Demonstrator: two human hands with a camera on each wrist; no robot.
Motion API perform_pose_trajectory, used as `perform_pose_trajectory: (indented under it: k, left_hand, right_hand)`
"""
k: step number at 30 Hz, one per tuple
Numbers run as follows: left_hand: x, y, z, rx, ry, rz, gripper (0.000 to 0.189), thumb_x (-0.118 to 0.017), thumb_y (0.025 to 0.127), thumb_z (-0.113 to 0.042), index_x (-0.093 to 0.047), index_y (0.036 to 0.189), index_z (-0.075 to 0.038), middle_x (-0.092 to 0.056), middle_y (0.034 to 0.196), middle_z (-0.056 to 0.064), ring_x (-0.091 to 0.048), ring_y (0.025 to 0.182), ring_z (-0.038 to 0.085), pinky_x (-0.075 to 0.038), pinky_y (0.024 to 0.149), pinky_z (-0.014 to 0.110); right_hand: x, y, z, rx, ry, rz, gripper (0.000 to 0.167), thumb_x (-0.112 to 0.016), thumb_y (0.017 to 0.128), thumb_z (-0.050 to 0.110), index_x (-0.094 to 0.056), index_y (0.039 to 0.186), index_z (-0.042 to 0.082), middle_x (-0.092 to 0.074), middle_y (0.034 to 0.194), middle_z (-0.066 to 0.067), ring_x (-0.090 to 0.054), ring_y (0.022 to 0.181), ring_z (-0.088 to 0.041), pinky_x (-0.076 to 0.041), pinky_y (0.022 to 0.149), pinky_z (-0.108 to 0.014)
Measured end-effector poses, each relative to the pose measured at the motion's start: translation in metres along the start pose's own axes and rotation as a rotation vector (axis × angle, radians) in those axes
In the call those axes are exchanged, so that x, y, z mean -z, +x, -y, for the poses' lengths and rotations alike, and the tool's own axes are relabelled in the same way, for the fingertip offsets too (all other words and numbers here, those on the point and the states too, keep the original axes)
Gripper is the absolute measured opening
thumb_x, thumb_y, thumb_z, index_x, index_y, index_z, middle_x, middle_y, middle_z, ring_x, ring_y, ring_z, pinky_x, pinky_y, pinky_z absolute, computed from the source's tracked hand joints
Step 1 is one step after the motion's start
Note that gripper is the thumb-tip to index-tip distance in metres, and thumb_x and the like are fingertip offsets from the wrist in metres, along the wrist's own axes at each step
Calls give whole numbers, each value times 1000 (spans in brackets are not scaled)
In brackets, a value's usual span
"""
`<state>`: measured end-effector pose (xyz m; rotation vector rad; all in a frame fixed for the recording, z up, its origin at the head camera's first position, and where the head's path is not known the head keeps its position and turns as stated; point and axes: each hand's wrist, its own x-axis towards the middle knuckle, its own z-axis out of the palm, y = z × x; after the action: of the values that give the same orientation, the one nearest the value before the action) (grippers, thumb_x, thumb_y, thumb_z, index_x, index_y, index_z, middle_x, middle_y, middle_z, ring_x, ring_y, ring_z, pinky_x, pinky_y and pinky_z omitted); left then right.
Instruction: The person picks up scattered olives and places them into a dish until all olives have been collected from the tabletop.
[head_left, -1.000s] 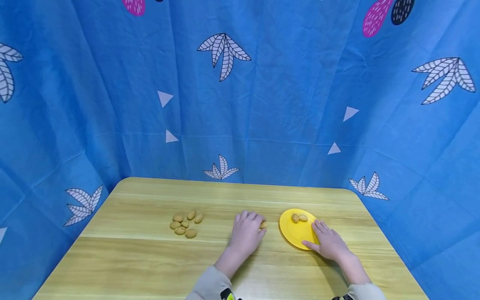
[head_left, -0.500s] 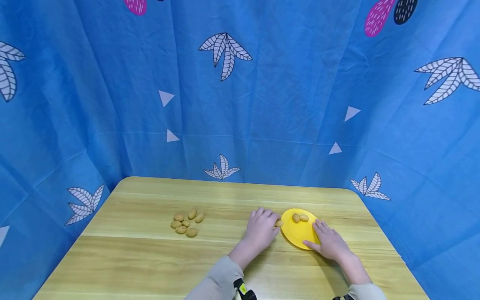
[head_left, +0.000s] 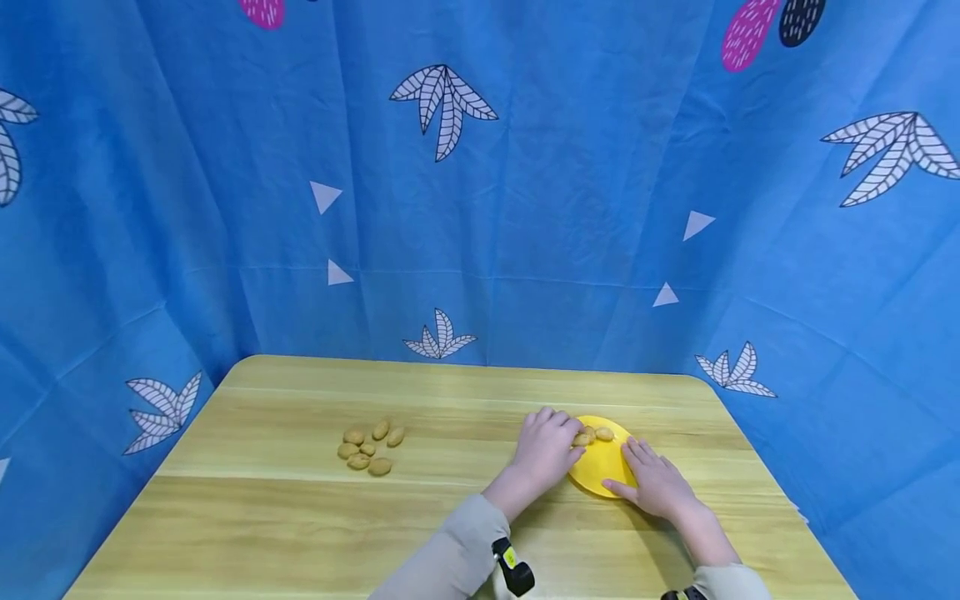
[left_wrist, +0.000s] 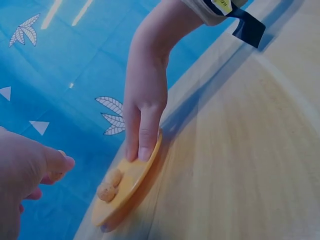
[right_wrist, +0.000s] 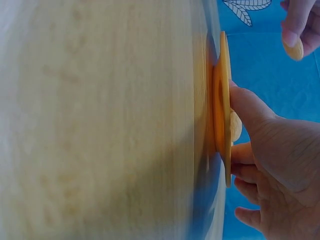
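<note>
My left hand (head_left: 549,447) is over the left side of a yellow plate (head_left: 602,473), pinching a small tan oval, nut-like piece (right_wrist: 294,50) between thumb and fingers. In the right wrist view that piece is held above the plate's surface. Two similar pieces sit on the plate; one of these pieces (head_left: 604,434) lies toward its far side. My right hand (head_left: 660,483) rests on the plate's right rim with thumb and fingers spread. In the left wrist view, fingertips (left_wrist: 144,153) of the right hand touch the plate.
Several more tan oval pieces (head_left: 380,467) lie loosely grouped on the left part of the wooden table (head_left: 262,533). Behind the table hangs a blue curtain (head_left: 480,225) with printed leaves. A black strap device (head_left: 513,568) is on the left sleeve.
My left hand has moved right, carrying the tan oval piece from the bare table to over the plate. The right hand has stayed in place on the plate's rim.
</note>
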<state>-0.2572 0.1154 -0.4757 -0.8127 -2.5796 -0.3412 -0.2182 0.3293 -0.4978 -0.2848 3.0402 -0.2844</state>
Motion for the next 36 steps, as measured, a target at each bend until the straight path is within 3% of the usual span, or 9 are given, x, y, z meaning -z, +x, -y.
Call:
perform_pose_trajectory:
  k: [12,26,36]
  left_hand:
    - [-21,23,-9,-17,22,39,26,-70,86,-44,-68,109,-30,-68,106,-14,-54,95,9,-37,82,24]
    - [-46,33,-21,7,13,116,26,-68,87,-48,-67,109,-33,-67,106,-16,-54,95,7,-37,79,24]
    - [-57,45,-31,-40,100,166,27,-61,90,-52,-66,110,-33,-65,110,-17,-51,99,6,-36,81,23]
  right_hand:
    - [0,-1,0,-1,7,-5,87,-57,90,56,-39,141,-12,-33,150,-33,-30,139,-51,-28,109,-64]
    - [0,-1,1,-9,7,-5,86,-57,90,56,-39,142,-11,-32,151,-32,-30,140,-50,-28,109,-65]
    - [-1,-3,1,-9,-1,-16,84,-58,91,54,-40,141,-11,-33,151,-32,-31,140,-49,-28,110,-64]
